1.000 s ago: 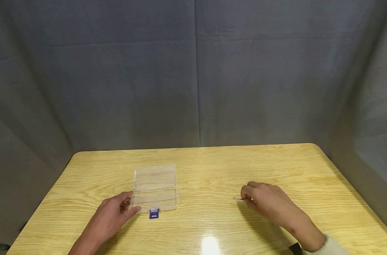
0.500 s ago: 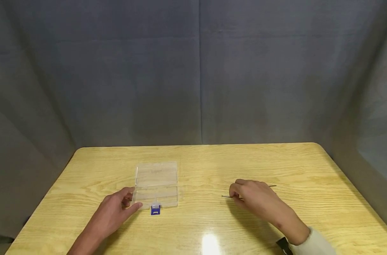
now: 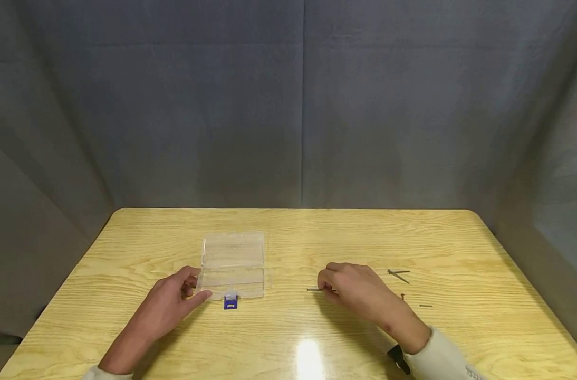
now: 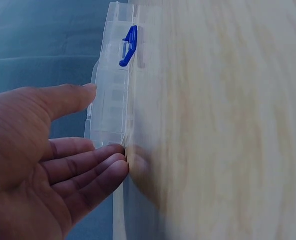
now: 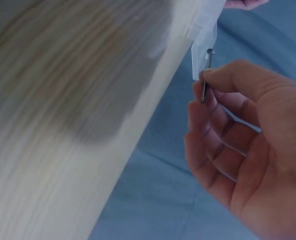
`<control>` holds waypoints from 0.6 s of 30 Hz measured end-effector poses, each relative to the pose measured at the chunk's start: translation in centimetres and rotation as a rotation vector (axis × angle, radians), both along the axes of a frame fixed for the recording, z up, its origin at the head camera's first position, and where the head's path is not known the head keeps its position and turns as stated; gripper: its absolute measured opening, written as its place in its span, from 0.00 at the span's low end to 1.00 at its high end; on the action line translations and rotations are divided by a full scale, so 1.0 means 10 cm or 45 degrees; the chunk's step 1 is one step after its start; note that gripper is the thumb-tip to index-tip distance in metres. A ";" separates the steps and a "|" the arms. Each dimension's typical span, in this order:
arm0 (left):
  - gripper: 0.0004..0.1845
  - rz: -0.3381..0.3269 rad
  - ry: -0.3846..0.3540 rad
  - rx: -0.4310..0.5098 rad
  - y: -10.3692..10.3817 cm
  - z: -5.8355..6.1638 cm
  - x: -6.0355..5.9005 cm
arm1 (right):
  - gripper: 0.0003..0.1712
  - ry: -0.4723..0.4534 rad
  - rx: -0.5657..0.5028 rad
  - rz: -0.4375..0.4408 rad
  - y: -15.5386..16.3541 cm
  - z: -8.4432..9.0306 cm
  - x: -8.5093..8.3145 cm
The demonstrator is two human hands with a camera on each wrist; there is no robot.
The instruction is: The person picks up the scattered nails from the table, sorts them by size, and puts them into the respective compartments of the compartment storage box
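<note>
One metal fastener is pinched in the right hand's grip, right of the clear box; the left hand, grip relaxed, touches the box's left side.

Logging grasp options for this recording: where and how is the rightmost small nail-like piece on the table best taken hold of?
Probably mid-length, from above: the nail-like piece lies roughly crosswise and looks flat on the table, so thumb and finger could pinch its near and far sides. The right hand would need freeing first; it pinches another metal piece.
</note>
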State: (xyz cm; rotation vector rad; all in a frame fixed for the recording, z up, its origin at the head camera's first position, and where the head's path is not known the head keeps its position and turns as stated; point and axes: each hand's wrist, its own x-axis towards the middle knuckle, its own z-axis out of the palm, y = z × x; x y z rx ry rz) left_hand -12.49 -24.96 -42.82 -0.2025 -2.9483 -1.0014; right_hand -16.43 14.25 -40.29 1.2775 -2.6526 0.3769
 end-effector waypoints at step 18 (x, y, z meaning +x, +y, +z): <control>0.26 0.009 -0.032 0.030 -0.04 -0.01 0.00 | 0.08 -0.005 -0.041 0.015 -0.52 -0.03 -0.19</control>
